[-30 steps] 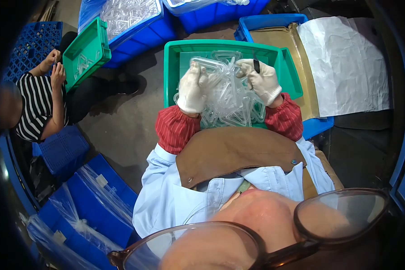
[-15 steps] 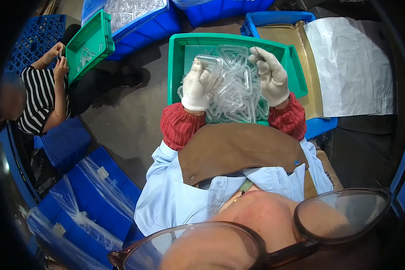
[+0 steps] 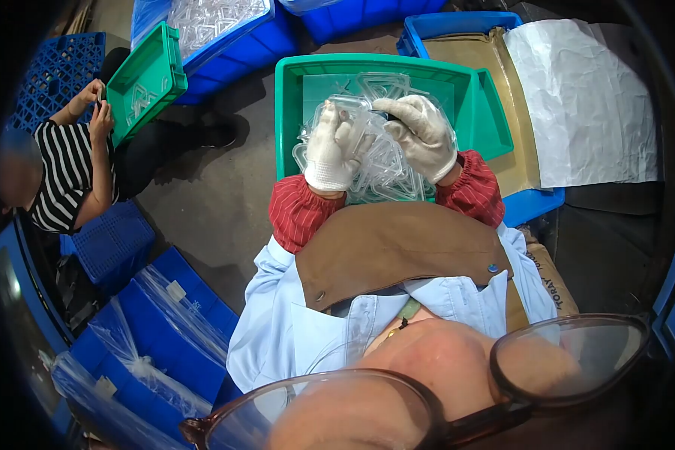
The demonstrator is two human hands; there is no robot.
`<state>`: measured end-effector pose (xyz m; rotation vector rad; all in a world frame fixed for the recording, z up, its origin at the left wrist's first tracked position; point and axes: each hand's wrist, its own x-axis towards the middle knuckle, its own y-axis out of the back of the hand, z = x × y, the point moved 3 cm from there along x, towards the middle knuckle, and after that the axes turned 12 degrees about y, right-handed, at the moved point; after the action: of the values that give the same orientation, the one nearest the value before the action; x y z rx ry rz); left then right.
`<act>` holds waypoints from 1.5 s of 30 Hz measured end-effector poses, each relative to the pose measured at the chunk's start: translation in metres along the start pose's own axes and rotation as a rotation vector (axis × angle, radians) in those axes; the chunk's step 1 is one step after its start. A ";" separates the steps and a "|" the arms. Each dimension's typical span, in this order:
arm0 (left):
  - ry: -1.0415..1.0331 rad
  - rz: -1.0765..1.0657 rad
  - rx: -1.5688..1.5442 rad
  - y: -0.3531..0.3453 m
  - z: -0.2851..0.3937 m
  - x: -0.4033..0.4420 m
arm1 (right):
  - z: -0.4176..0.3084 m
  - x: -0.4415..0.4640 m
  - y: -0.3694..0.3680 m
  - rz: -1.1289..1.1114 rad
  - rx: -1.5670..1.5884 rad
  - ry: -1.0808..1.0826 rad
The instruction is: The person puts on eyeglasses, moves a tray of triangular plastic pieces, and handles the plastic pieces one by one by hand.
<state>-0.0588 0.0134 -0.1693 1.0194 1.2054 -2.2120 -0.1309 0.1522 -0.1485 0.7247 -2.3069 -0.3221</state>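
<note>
My left hand (image 3: pixel 331 150), in a white glove, holds a clear plastic triangular frame (image 3: pixel 350 100) upright above the green bin (image 3: pixel 281 124). My right hand (image 3: pixel 421 135), gloved too, is closed with its thumb and fingers pinched at the right side of that frame. A small dark bit shows at its fingertips, too little to name. Under both hands lies a heap of clear plastic triangular frames (image 3: pixel 386 176), partly hidden by the gloves.
To the left a co-worker (image 3: pixel 71 161) in a striped top sits with a green tray (image 3: pixel 146 82). Blue bins (image 3: pixel 232 49) stand at the back, one full of clear pieces. At the right, white paper (image 3: pixel 577 105) lies over a blue crate (image 3: pixel 532 210). More blue bins (image 3: pixel 157 337) are at lower left.
My right hand has moved left from beside the heap to the frame, and its fingers have closed. My left hand keeps hold of the frame in about the same place.
</note>
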 end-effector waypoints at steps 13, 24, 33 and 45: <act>0.007 -0.030 -0.034 0.001 -0.002 0.002 | -0.002 -0.001 -0.006 0.022 0.168 -0.036; 0.086 -0.072 0.034 0.002 -0.009 0.006 | -0.005 0.004 -0.004 0.086 0.004 0.028; -0.078 -0.378 0.240 -0.010 -0.013 -0.019 | 0.016 0.020 0.035 0.290 -0.063 -0.086; -0.025 -0.167 0.072 -0.004 0.003 0.000 | -0.011 0.010 0.001 0.054 0.117 0.005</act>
<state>-0.0627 0.0129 -0.1657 0.9460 1.2484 -2.4044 -0.1298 0.1468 -0.1345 0.7180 -2.3514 -0.1612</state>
